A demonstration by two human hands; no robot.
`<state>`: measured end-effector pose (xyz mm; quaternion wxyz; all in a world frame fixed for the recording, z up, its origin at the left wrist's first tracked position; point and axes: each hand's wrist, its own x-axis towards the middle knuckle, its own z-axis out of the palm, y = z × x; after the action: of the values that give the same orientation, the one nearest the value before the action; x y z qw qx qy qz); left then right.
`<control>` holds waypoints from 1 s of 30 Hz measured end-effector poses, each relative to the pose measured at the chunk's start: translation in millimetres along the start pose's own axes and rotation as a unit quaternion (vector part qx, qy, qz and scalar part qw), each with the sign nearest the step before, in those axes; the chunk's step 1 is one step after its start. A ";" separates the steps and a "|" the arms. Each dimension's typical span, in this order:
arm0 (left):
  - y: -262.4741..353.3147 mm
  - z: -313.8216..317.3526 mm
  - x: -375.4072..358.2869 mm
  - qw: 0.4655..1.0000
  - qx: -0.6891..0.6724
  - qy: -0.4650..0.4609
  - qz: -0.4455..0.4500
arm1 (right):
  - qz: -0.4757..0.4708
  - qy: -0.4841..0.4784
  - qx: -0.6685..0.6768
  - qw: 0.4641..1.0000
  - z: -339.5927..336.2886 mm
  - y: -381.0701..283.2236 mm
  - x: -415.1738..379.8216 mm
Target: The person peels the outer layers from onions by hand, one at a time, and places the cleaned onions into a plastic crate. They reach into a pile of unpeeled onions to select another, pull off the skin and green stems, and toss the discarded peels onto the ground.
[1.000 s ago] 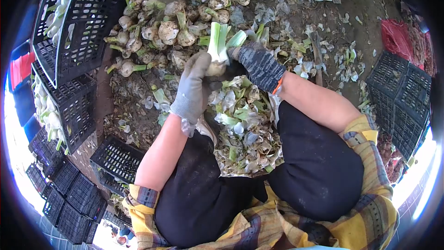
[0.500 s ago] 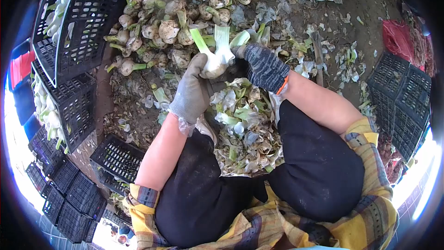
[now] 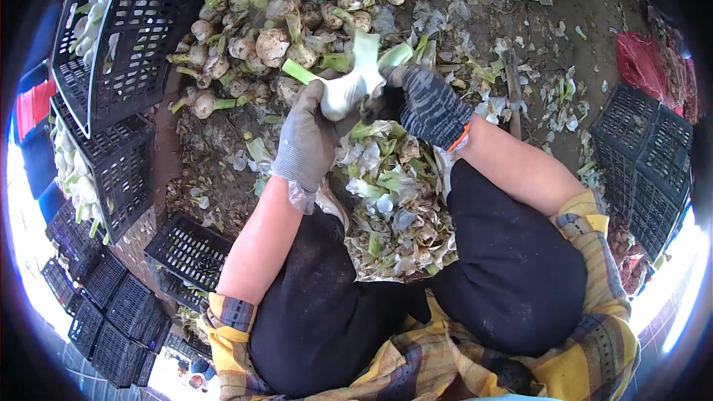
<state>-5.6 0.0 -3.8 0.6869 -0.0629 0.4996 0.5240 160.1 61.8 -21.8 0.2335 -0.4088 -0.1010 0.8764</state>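
A white garlic bulb (image 3: 347, 95) with thick cut stalks splayed in three directions is held in front of my knees. My left hand (image 3: 306, 134), in a light grey glove, is closed around the bulb's left side. My right hand (image 3: 431, 104), in a dark mottled knit glove, is closed at the bulb's right side, by the green-tipped outer leaf bent that way; its fingertips are partly hidden. Between my legs lies a heap of peeled leaves and skins (image 3: 401, 208).
A pile of unpeeled, soil-covered bulbs (image 3: 271, 46) lies ahead. Black crates with white bulbs (image 3: 122, 37) stand at left, others (image 3: 186, 252) lower left. More black crates (image 3: 642, 156) and a red net sack (image 3: 639, 67) are at right. A wooden stick (image 3: 512, 89) lies among peelings.
The left stalk has folded outward and lower, and the bulb has tilted slightly. Both hands stay on it, with my right hand shifted a little rightward.
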 end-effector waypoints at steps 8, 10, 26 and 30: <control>5.1 5.4 0.0 0.994 0.080 0.069 0.005 | 0.024 -0.057 0.143 0.988 -8.7 -2.1 5.9; 10.6 3.7 0.3 0.998 0.049 0.036 -0.005 | 0.034 0.019 0.180 0.983 -23.8 -5.4 17.4; 9.2 2.1 -5.4 0.989 0.096 -0.076 0.085 | 0.101 -0.098 -0.053 0.989 15.9 -5.7 -3.4; 7.3 13.3 -9.8 0.933 0.324 0.042 0.152 | 0.036 -0.078 -0.179 0.980 8.9 2.1 -0.3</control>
<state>-2.6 4.9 13.3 0.5606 0.2179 0.6740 0.4289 152.8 60.0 -16.7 0.1165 -0.3780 -0.2598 0.8809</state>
